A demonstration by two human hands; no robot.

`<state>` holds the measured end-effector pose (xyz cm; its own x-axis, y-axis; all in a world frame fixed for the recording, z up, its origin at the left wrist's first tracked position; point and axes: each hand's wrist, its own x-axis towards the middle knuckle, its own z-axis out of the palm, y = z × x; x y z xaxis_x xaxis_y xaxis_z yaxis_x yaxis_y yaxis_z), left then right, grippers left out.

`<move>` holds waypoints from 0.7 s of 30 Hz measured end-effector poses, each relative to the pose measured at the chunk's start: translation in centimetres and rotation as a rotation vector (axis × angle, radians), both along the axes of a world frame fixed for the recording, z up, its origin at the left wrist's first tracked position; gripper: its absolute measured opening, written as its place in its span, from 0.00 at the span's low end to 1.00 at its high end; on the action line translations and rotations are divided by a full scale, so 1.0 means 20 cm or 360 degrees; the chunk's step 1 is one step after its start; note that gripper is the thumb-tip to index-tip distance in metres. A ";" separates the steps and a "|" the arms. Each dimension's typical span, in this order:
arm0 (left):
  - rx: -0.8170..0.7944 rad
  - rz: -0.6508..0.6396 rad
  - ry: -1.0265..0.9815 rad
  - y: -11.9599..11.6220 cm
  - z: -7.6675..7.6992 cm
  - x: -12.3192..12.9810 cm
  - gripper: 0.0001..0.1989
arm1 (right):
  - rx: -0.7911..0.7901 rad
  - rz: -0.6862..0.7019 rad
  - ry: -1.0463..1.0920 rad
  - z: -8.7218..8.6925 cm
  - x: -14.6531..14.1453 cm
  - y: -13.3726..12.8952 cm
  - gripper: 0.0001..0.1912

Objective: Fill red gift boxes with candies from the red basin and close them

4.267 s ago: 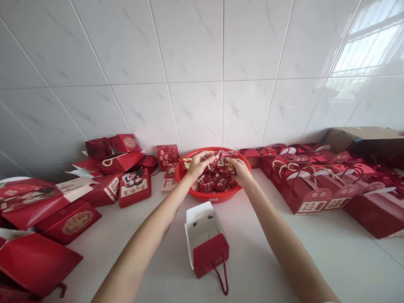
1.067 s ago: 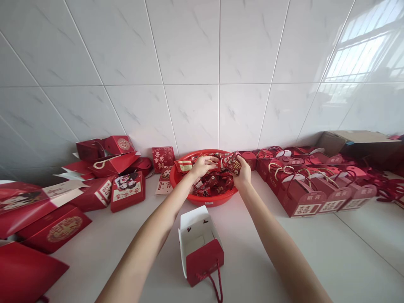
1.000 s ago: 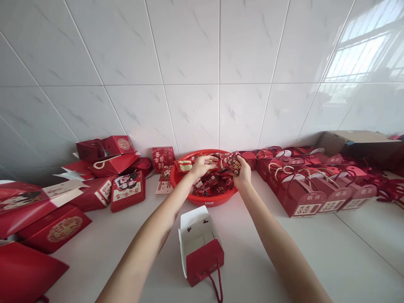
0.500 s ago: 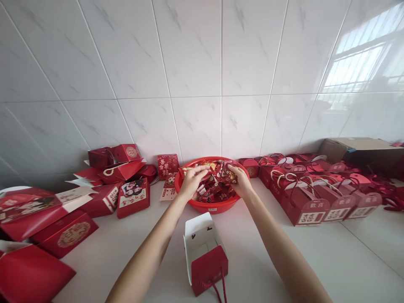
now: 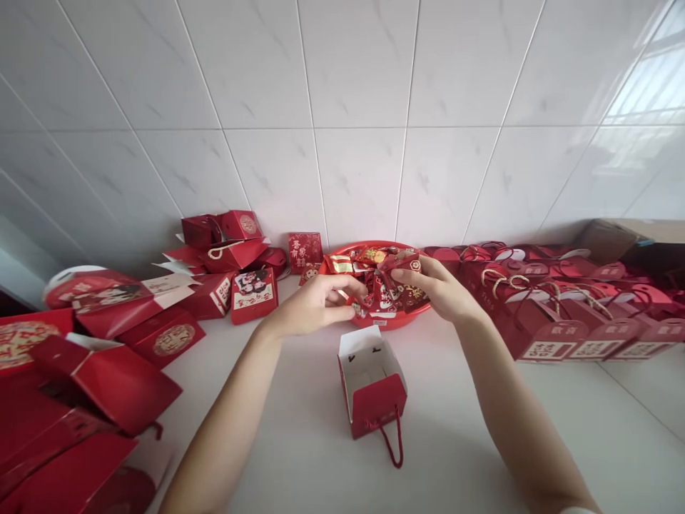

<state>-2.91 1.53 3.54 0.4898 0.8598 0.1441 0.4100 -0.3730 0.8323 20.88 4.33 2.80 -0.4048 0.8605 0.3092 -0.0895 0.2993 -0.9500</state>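
My left hand (image 5: 315, 303) is over the front left of a red plastic basin (image 5: 377, 323), fingers curled and closed on a small wrapped candy (image 5: 360, 310) at their tips. At the basin's right side my right hand (image 5: 444, 285) grips red snack packets (image 5: 399, 263), thumb on the near side. Wrapped sweets in red and gold fill the basin, partly hidden behind both hands. In front of it stands an open red gift box (image 5: 379, 403), white inside, with its lid flaps up and a dark red cord handle (image 5: 396, 446) drooping toward me. No sweets show inside the box.
Folded red gift boxes (image 5: 174, 339) pile up along the left. Rows of closed red boxes (image 5: 546, 328) with cord handles stand at the right, before a brown cardboard carton (image 5: 615, 232). A red printed box (image 5: 305, 251) leans near the tiled wall (image 5: 358, 185).
My view has turned left and down. Both hands have drawn apart over the basin; the left has come nearer to me with a small candy, while the right lifts packets.
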 end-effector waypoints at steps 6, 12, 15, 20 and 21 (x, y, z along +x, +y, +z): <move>0.0197 -0.0153 0.0701 -0.10 0.01 0.04 0.08 | 0.0253 0.0144 -0.0185 0.06 0.01 -0.10 0.12; 0.0171 -0.0152 0.0998 -0.15 0.04 0.01 0.13 | 0.0302 0.0139 -0.0248 0.05 0.00 -0.10 0.12; 0.0078 -0.0220 0.1004 -0.15 0.04 0.00 0.12 | 0.0283 0.0130 -0.0237 0.04 -0.01 -0.11 0.12; 0.0048 -0.0051 0.0977 -0.13 0.01 0.01 0.14 | 0.0223 0.0164 -0.0241 0.05 -0.03 -0.13 0.12; 0.0087 -0.0036 0.0949 -0.12 0.00 0.02 0.12 | 0.0215 0.0194 -0.0250 0.05 -0.03 -0.13 0.11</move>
<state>-2.54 -0.95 3.63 0.5177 0.8474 -0.1177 0.7922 -0.4227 0.4402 20.24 1.70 3.80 -0.5556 0.7572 0.3435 0.0128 0.4209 -0.9070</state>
